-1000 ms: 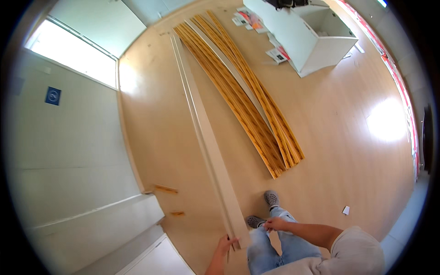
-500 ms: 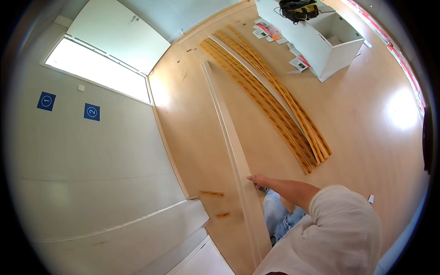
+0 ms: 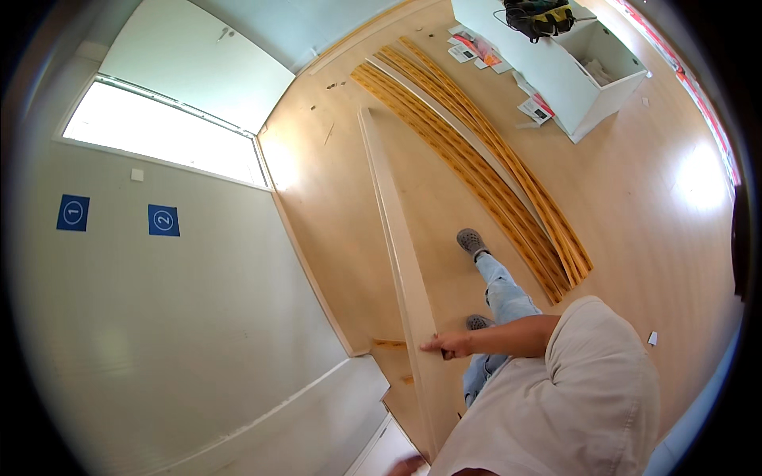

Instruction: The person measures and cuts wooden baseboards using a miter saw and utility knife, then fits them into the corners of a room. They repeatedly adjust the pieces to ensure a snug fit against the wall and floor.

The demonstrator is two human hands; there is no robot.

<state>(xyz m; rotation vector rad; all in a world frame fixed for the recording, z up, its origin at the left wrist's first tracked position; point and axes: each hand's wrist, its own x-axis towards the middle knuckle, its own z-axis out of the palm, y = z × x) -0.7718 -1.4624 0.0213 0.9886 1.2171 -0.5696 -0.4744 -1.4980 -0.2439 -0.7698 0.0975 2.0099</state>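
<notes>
A long pale board point(image 3: 397, 238) runs from the far middle of the room down to my body, its broad face showing. My right hand point(image 3: 451, 344) is closed at the board's right edge, fingers lying over the face. A small dark patch shows under that hand; I cannot make out what it is. At the bottom edge, beside the near end of the board, my left hand point(image 3: 406, 466) is smeared by motion and mostly cut off. My feet in grey clogs point(image 3: 471, 241) stand to the right of the board.
Long strips with orange-brown patterned faces point(image 3: 476, 170) lie on the floor to the right. A white cabinet point(image 3: 591, 111) carries a black-and-yellow tool bag point(image 3: 540, 19), with papers point(image 3: 534, 109) beside it. On the left is a wall with blue signs point(image 3: 163, 220). Short offcuts point(image 3: 389, 344) lie near the board.
The board has turned, so its grooved profile no longer shows and its flat face does. My right hand has shifted nearer to me. My left hand and my clogs have come into view.
</notes>
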